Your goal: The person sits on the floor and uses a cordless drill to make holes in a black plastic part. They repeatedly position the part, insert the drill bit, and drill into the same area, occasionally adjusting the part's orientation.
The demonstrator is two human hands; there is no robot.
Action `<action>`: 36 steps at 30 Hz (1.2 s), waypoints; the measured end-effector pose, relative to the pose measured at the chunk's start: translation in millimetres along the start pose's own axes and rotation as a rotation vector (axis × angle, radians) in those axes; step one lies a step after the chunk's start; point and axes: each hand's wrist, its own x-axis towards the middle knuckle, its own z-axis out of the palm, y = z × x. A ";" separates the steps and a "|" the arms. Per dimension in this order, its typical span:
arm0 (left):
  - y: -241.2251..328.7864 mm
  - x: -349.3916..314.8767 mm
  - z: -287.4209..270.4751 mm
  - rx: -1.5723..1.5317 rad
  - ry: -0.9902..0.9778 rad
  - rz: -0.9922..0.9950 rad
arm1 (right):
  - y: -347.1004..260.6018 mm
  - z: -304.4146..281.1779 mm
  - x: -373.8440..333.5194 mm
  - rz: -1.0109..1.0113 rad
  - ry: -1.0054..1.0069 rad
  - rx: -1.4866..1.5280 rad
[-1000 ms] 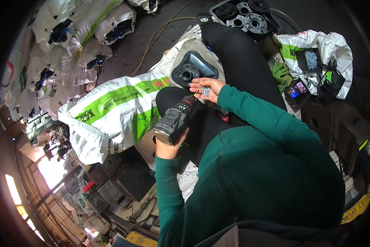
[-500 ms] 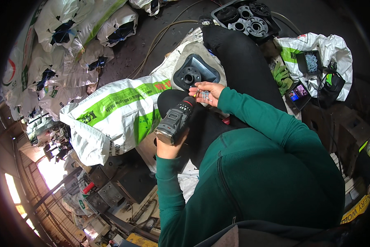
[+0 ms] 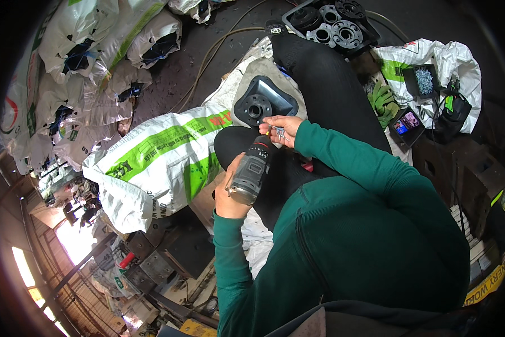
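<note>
My left hand [image 3: 229,197] is wrapped round a grey and black cordless drill [image 3: 248,178]. The drill's front end points away from me and almost touches my right hand [image 3: 288,124]. Several small silvery screws [image 3: 279,133] lie in the fingers of my right hand, which are curled around them. Just beyond the fingertips sits a black moulded part [image 3: 279,101] with a round flange and a central hole. It rests on a pale, rounded pad [image 3: 247,84] between my legs. The drill's bit is partly hidden by the fingers.
A white and green woven sack [image 3: 157,151] lies to the left, with more filled sacks [image 3: 89,50] behind. At far right stand a black box of screws [image 3: 424,81], a phone [image 3: 407,123] and green gloves [image 3: 381,104]. A crate of black flanged parts [image 3: 342,33] stands ahead.
The drill has turned to point more straight ahead and moved right, bringing its tip closer to my right hand. My right hand still holds the screws beside the black part.
</note>
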 end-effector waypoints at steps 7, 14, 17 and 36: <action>-10.5 16.0 -10.4 0.022 -0.070 0.048 | 1.4 0.5 3.7 -0.084 -0.038 -0.015; -7.6 17.5 -11.2 0.013 -0.078 0.000 | 1.8 1.3 9.6 -0.077 -0.012 -0.058; -13.4 26.0 -14.3 0.047 -0.095 0.058 | 5.6 -0.2 16.4 -0.122 0.019 -0.039; -90.4 119.6 -3.7 0.019 -0.161 -0.021 | 5.5 -15.7 79.1 -0.670 0.715 -0.635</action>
